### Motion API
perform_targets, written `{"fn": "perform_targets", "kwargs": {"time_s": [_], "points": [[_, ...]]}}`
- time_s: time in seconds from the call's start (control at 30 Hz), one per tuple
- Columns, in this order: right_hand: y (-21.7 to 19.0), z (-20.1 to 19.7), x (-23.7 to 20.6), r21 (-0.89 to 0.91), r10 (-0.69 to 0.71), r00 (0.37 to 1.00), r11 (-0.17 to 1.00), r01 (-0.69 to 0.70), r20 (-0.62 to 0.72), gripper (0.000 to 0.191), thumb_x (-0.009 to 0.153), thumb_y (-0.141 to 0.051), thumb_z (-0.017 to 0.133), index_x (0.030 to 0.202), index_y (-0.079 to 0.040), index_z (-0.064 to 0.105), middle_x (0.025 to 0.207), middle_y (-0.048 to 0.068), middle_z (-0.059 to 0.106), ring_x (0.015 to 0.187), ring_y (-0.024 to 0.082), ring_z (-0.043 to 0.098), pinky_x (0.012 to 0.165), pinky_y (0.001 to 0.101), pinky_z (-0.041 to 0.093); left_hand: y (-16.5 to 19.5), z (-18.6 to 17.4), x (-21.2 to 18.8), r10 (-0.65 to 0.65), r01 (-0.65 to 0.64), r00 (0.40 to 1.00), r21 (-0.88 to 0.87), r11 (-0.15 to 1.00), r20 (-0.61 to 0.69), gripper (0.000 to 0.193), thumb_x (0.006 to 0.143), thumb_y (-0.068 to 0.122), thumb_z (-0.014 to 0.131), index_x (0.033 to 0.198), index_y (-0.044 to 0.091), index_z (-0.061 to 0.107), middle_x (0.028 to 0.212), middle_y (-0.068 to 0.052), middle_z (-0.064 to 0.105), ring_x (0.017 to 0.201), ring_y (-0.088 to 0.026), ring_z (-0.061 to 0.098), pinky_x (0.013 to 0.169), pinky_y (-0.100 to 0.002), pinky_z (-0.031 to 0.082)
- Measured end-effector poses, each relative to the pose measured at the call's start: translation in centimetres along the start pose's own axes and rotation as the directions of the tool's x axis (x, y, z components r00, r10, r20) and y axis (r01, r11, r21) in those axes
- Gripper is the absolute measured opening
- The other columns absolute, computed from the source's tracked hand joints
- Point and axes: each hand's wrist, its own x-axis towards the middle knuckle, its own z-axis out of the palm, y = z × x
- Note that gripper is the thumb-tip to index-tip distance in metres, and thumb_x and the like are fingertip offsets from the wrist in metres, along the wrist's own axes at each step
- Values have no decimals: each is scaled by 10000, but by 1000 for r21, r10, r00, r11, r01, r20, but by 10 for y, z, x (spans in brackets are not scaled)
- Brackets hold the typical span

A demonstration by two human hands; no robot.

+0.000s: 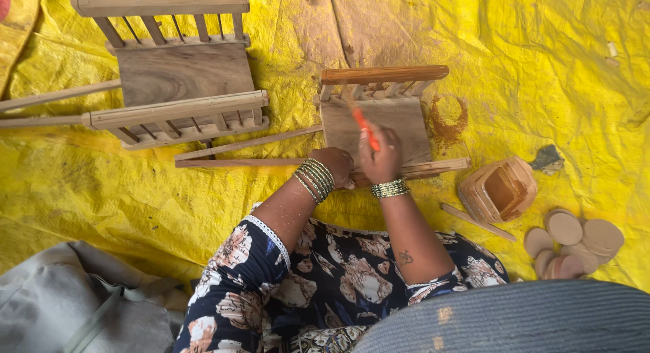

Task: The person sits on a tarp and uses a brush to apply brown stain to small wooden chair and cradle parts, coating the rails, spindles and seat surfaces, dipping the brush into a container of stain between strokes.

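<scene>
A small wooden cart-like toy [376, 122] lies on the yellow sheet, its top rail [384, 74] stained reddish brown and the rest bare wood. My right hand [380, 156] is closed on a paintbrush with an orange handle [363, 126], its bristles near the spindles under the stained rail. My left hand [334, 167], with bangles on the wrist, presses down on the toy's near rail and long handle sticks [250, 153].
A larger bare wooden cart toy [181, 72] lies at the upper left. A tub of brown stain [500, 189] stands to the right, a thin stick [477, 222] beside it, and several round wooden discs [572, 241] lie at the lower right. Grey cloth [74, 302] sits at the lower left.
</scene>
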Motion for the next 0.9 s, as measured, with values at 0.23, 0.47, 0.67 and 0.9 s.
{"fn": "perform_targets", "kwargs": {"time_s": [0.23, 0.47, 0.67, 0.9], "points": [[8, 29, 17, -10, -75, 997, 997, 75, -6, 222, 999, -148, 653, 1192, -44, 688, 1008, 182, 737, 928, 366, 693, 814, 489, 554, 0, 0, -7, -42, 42, 998, -1, 999, -37, 479, 807, 518, 783, 1184, 222, 762, 1211, -7, 713, 1179, -243, 668, 949, -453, 554], [50, -8, 1, -119, 120, 976, 983, -143, -184, 209, 1045, -145, 619, 1210, -38, 689, 949, 184, 733, 868, 363, 712, 782, 466, 558, 1, 1, -4, -58, 59, 997, 20, 998, -44, 549, 839, 536, 779, 1219, 143, 722, 1236, -56, 707, 1193, -293, 660, 934, -478, 563], [38, 7, -5, 113, -9, 998, 994, 2, 68, 268, 1054, -249, 616, 1251, -83, 692, 1016, 163, 759, 921, 313, 744, 808, 434, 592, -2, 2, -4, -55, 55, 998, -1, 998, -37, 542, 822, 529, 783, 1211, 157, 726, 1222, -63, 717, 1181, -293, 667, 945, -468, 559], [84, -1, 17, -165, 376, 926, 911, -378, -41, 296, 1065, -279, 582, 1299, -128, 684, 1009, 174, 759, 855, 324, 733, 739, 451, 569, -3, 0, -9, -58, 58, 998, -1, 998, -37, 509, 824, 535, 772, 1200, 193, 738, 1213, -40, 712, 1182, -292, 661, 932, -486, 561]]}}
